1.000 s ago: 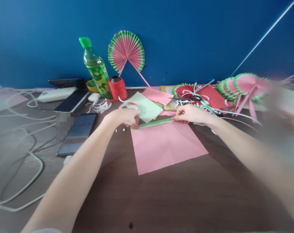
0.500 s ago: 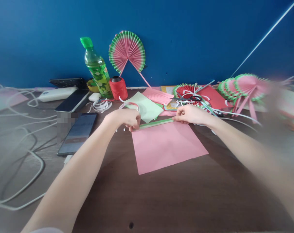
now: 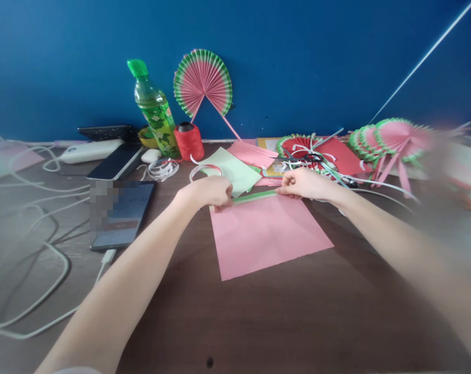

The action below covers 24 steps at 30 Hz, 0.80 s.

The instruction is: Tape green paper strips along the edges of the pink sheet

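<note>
With twelve as the far side, the right hand [image 3: 302,183] pinches the right end of a green strip [image 3: 255,197] between thumb and bent fingers. The left hand [image 3: 215,192] is bunched over the strip's other end, fingertips tucked under; whether it grips or only presses, I cannot tell. The strip lies between them, along the far edge of a pink sheet [image 3: 272,235] that spreads towards six. Its long axis runs from about nine to just short of three, the right end a little farther away. Neither hand is nearer: both reach it, one at each end, and the sheet's near edge is free on the desk [image 3: 204,317].

Just past the left hand, towards eleven, a tape roll [image 3: 212,166] lies beside a pale green sheet [image 3: 235,166]. Scissors [image 3: 313,157] lie towards one, amid paper scraps.

Farther out, near half past ten from the pink sheet, is a capped bottle [image 3: 157,122] holding greenish liquid. A yellow bowl [image 3: 146,137] is partly hidden by it; its contents cannot be made out. A red spool [image 3: 189,143] stands just right of the bottle.
</note>
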Each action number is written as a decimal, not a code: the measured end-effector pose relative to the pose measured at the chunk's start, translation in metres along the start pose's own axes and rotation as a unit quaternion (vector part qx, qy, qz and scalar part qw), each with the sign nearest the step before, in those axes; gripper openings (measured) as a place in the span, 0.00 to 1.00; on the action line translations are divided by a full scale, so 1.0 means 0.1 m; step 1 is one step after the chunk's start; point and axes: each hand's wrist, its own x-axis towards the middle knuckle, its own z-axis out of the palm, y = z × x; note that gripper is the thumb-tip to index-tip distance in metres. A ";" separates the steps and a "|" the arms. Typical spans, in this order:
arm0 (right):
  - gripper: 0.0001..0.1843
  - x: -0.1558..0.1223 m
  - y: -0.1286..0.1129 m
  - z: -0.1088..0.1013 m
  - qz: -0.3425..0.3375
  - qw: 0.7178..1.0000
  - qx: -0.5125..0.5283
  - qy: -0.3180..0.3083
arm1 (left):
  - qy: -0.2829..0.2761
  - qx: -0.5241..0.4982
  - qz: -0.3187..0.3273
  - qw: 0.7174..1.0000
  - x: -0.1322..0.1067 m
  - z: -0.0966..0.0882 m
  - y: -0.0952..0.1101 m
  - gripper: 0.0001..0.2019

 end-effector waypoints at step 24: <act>0.16 -0.07 -0.06 -0.21 -0.111 0.980 0.162 -0.007 | 0.032 -0.057 0.027 0.997 0.13 0.11 -0.05 0.11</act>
